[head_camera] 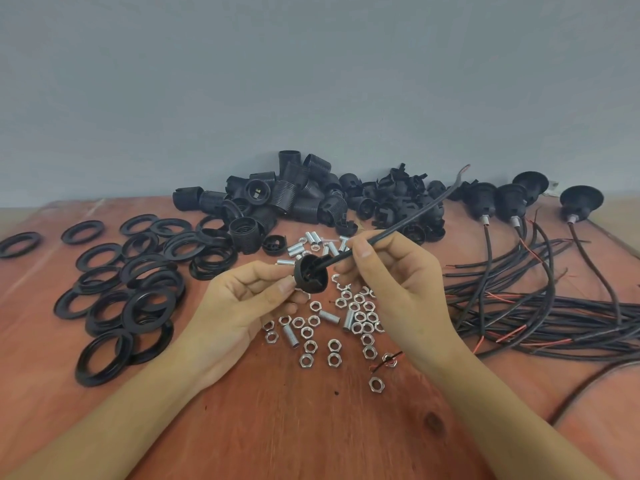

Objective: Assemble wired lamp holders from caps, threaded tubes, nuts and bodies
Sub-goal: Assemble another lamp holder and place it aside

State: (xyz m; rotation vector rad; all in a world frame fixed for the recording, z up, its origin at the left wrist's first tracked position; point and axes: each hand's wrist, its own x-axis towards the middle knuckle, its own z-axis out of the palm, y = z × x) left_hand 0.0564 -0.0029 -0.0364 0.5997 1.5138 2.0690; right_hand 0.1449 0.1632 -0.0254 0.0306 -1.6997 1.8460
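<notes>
Small assembly workshop, seen from above a bench. A reddish wooden worktop (277, 427) stands against a bare grey wall (311, 81). A heap of black threaded lamp holder bodies (277, 199) lies at the back, touching the wall. Left of the heap, many loose black rings (145, 271) are spread out. In front of the heap lie steel nuts (360, 317) and short threaded tubes (290, 336). Right of the heap stand finished wired holders (481, 199), and near them a bundle of black cables (554, 317). The bulk, sorted parts mark a place of hand assembly work.
</notes>
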